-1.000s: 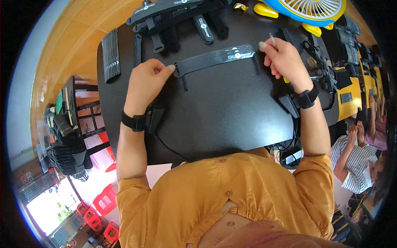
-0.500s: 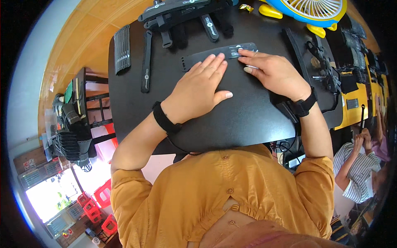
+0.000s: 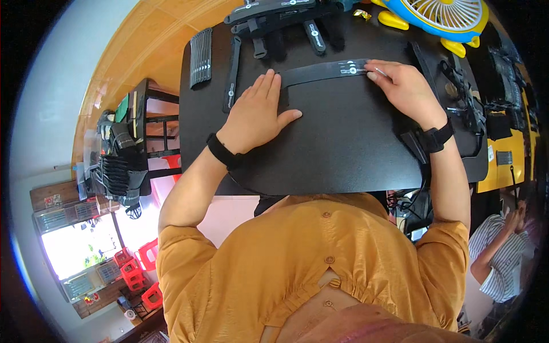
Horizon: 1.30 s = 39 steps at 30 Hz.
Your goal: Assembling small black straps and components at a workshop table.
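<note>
A flat black strap (image 3: 323,73) with white print near its right end lies stretched sideways across the dark table. My left hand (image 3: 254,117) rests flat, fingers straight, with its fingertips over the strap's left end; the thumb points out to the right on the bare tabletop. At the other end, my right hand (image 3: 403,91) has thumb and index finger closed around the strap's edge. A small pale sliver shows between those fingers, too small to name. Both wrists wear black bands.
Behind the strap lies a pile of black straps (image 3: 280,14). A neat strap bundle (image 3: 201,57) and a single strap (image 3: 231,74) sit at the left. A blue and yellow fan (image 3: 440,17) stands far right. Black straps and cables (image 3: 469,97) lie right; another person (image 3: 500,251) sits beyond.
My left hand has slid left and my right hand right, so the hands are farther apart. More of the strap's length shows between them. The whole view has shifted slightly.
</note>
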Each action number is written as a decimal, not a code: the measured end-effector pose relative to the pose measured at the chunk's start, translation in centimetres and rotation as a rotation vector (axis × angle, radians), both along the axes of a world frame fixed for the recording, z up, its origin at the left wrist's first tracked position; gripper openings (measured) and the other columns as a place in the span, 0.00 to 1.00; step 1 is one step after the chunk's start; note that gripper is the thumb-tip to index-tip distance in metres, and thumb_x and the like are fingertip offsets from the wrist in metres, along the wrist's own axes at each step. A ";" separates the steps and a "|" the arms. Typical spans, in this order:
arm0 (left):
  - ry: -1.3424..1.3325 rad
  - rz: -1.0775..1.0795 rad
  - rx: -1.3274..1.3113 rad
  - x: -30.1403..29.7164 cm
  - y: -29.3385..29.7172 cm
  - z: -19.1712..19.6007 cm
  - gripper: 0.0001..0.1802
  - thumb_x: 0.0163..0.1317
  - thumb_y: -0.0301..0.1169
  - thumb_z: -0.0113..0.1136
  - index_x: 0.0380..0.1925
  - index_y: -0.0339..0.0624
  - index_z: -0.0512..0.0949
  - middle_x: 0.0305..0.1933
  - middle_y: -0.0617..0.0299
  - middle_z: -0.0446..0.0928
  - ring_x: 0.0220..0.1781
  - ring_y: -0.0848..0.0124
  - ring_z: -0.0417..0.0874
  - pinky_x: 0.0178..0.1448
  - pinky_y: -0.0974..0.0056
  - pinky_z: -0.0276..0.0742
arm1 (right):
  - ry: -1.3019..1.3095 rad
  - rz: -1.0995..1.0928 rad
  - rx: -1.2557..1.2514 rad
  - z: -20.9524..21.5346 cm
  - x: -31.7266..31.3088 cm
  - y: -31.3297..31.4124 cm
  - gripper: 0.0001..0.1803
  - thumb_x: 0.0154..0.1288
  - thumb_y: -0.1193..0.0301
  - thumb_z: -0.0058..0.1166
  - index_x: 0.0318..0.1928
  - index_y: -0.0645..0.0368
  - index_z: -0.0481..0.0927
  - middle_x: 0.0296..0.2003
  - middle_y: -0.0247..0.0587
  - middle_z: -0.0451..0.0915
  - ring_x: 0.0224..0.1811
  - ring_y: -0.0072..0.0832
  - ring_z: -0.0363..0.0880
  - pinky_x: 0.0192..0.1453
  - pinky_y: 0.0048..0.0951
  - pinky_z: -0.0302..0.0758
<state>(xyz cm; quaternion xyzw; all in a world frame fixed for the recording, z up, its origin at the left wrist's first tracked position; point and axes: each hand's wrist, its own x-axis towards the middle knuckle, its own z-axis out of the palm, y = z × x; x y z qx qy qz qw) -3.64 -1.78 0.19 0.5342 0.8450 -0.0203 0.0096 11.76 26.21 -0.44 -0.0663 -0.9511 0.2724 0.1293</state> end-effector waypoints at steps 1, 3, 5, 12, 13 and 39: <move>-0.025 0.005 -0.026 -0.1 0.0 0.3 0.45 0.67 0.56 0.50 0.67 0.24 0.57 0.73 0.35 0.54 0.75 0.48 0.57 0.75 0.55 0.56 | -0.043 -0.083 0.012 0.3 0.0 0.1 0.15 0.71 0.64 0.50 0.50 0.56 0.83 0.45 0.51 0.83 0.46 0.47 0.81 0.52 0.38 0.77; -0.019 0.046 -0.065 -0.3 -0.1 1.0 0.44 0.67 0.55 0.51 0.66 0.24 0.60 0.72 0.35 0.57 0.74 0.48 0.60 0.75 0.55 0.58 | -0.021 -0.204 0.013 -0.4 0.1 0.8 0.16 0.71 0.63 0.49 0.50 0.57 0.83 0.42 0.53 0.83 0.45 0.47 0.81 0.51 0.40 0.77; -0.011 0.087 -0.102 -1.0 0.2 2.0 0.43 0.67 0.55 0.51 0.65 0.24 0.62 0.71 0.35 0.59 0.73 0.48 0.62 0.74 0.56 0.60 | -0.006 -0.245 0.012 -0.6 0.0 1.3 0.16 0.72 0.62 0.49 0.50 0.58 0.83 0.42 0.53 0.83 0.45 0.48 0.81 0.52 0.40 0.77; -0.110 0.030 0.305 -6.6 4.5 4.4 0.25 0.64 0.45 0.60 0.54 0.37 0.77 0.56 0.47 0.78 0.58 0.51 0.78 0.62 0.55 0.73 | -0.050 -0.292 -0.048 0.0 -0.1 1.4 0.17 0.71 0.61 0.50 0.49 0.58 0.83 0.42 0.53 0.83 0.47 0.48 0.81 0.53 0.39 0.76; -0.084 0.007 0.351 -7.7 5.5 4.1 0.25 0.64 0.45 0.60 0.53 0.37 0.77 0.55 0.47 0.79 0.57 0.51 0.79 0.62 0.55 0.73 | -0.049 -0.294 -0.047 -0.2 -0.2 1.5 0.17 0.71 0.61 0.50 0.49 0.58 0.83 0.42 0.53 0.83 0.47 0.48 0.81 0.53 0.39 0.76; -0.352 0.607 0.111 -10.0 -1.1 2.3 0.23 0.60 0.44 0.64 0.37 0.31 0.77 0.28 0.52 0.81 0.20 0.65 0.83 0.27 0.63 0.78 | -0.056 -0.215 -0.052 -0.5 -0.5 2.0 0.15 0.70 0.64 0.53 0.49 0.60 0.82 0.45 0.51 0.82 0.49 0.44 0.81 0.55 0.34 0.75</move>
